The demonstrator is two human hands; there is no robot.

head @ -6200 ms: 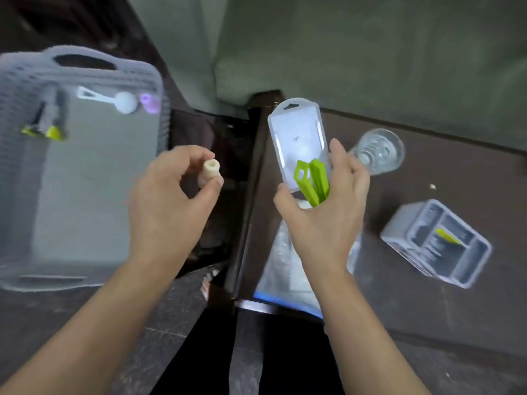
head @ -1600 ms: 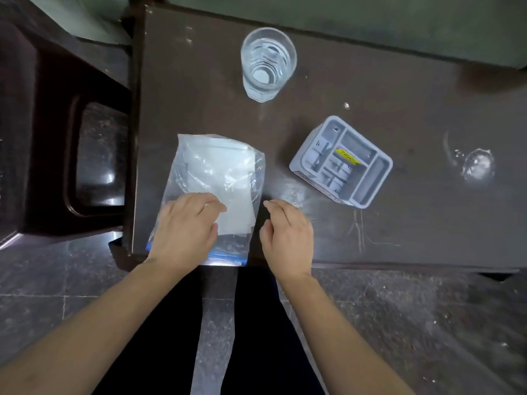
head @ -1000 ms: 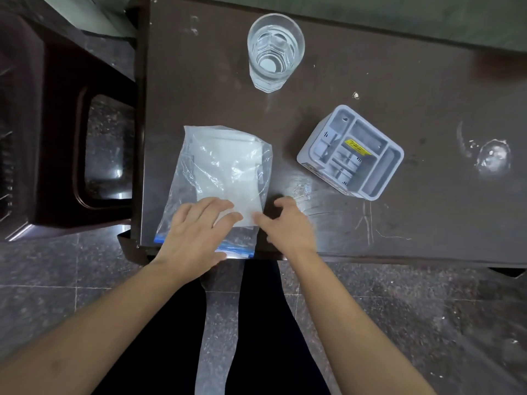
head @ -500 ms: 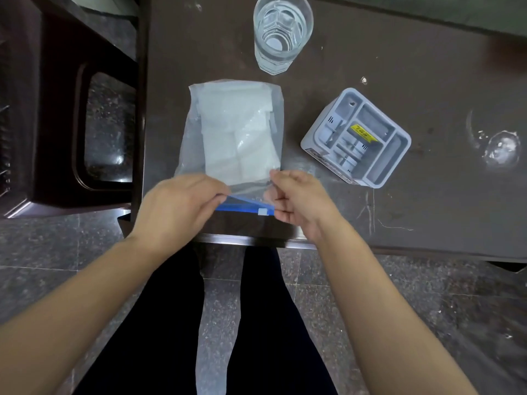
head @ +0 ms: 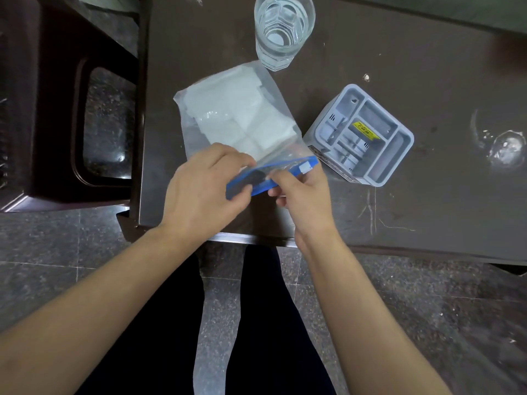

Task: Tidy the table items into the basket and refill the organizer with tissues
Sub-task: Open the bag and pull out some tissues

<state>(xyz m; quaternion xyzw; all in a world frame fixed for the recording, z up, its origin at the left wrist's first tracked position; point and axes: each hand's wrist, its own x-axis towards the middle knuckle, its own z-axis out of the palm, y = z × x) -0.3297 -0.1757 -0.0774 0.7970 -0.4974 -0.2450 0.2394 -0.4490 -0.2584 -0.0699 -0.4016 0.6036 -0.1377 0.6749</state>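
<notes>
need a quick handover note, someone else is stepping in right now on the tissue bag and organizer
Left hand and right hand both pinch the blue zip strip of the clear bag, its mouth partly parted.
Folded tissues sit inside the bag, on the table.
Grey organizer stands right of the bag, no tissues in it.
Water glass stands behind the bag.
Left: open bag fully, move tissues into organizer. Basket not in view.
</notes>
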